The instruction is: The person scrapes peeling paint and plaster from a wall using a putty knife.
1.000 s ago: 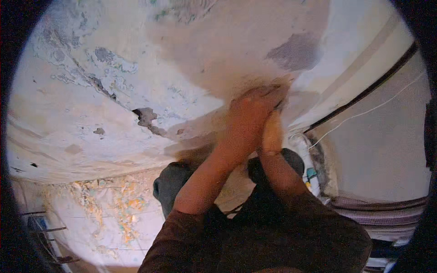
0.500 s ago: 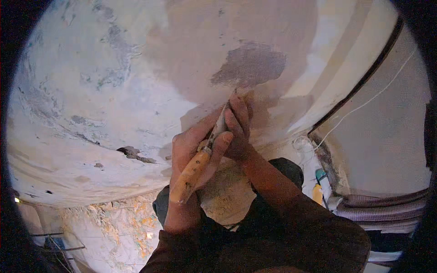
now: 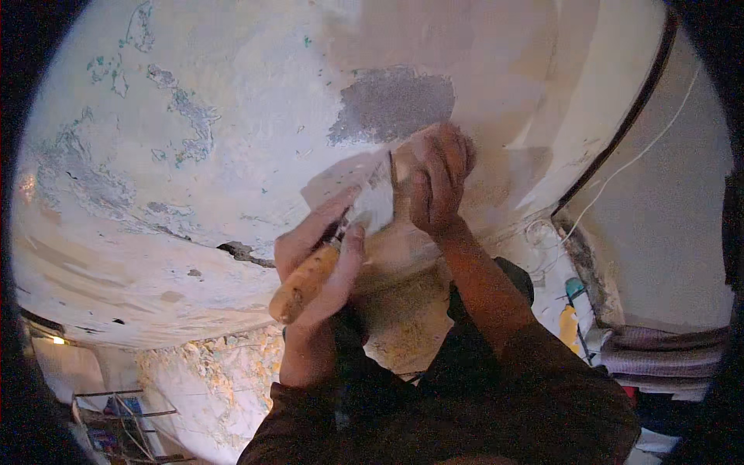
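Note:
My left hand [image 3: 310,248] is closed around the orange-brown wooden handle [image 3: 302,291] of a putty knife. Its broad blade [image 3: 370,208], pale as if coated, points up and to the right. Just right of the blade's end, my right hand [image 3: 443,178] is curled with bent fingers, close to the plastered wall [image 3: 256,124]. What those fingers hold, if anything, is hidden and smeared by motion. Above the hands a rough dark grey patch [image 3: 397,102] stands out on the wall, within a wider pinkish-beige area [image 3: 496,46].
Peeling paint [image 3: 190,124] and a dark broken hole [image 3: 244,252] mark the wall at left. A white cable [image 3: 647,155] hangs over the grey panel at right, above striped fabric [image 3: 659,353] and a yellow object [image 3: 570,325]. A metal frame [image 3: 128,415] stands lower left.
My right hand has moved right, away from the blade it was against, and more of the blade's flat face shows. The left hand with the putty knife has shifted slightly left; the view has shifted too.

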Demonstrator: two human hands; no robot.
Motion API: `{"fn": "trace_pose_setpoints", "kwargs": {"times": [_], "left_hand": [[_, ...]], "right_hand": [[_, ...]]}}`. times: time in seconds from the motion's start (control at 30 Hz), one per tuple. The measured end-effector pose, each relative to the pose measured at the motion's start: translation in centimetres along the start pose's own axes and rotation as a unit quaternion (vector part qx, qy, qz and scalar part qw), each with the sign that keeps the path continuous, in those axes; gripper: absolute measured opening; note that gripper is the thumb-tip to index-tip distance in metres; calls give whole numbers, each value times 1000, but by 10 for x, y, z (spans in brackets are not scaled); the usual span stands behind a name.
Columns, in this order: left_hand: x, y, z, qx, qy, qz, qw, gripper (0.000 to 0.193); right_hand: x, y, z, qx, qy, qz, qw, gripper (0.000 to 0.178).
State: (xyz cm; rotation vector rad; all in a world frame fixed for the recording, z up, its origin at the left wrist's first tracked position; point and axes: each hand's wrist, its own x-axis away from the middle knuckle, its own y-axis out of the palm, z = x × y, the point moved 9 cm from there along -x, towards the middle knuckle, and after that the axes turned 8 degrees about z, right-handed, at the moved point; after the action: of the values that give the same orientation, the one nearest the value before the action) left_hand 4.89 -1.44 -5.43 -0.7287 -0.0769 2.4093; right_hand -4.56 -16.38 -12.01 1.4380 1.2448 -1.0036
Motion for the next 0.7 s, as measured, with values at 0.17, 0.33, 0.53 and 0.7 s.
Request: {"fn": "trace_pose_setpoints", "kwargs": {"times": [0.17,0.33,0.53,0.7], "left_hand": [[-14,4,-15,3,2,-19,1000,34],[-10,11,-7,-57,143,30,988,29],[-16,16,-14,2,96,33,995,28],[-17,17,-17,-13,73,35,997,30]], "right_hand": [[8,9,7,90,-4,-48,995,50],[41,10,15,-7,42,-3,999,56],[73,46,0,-59,35,-139,988,62],[53,23,-24,-40,-35,-59,997,60]]}}
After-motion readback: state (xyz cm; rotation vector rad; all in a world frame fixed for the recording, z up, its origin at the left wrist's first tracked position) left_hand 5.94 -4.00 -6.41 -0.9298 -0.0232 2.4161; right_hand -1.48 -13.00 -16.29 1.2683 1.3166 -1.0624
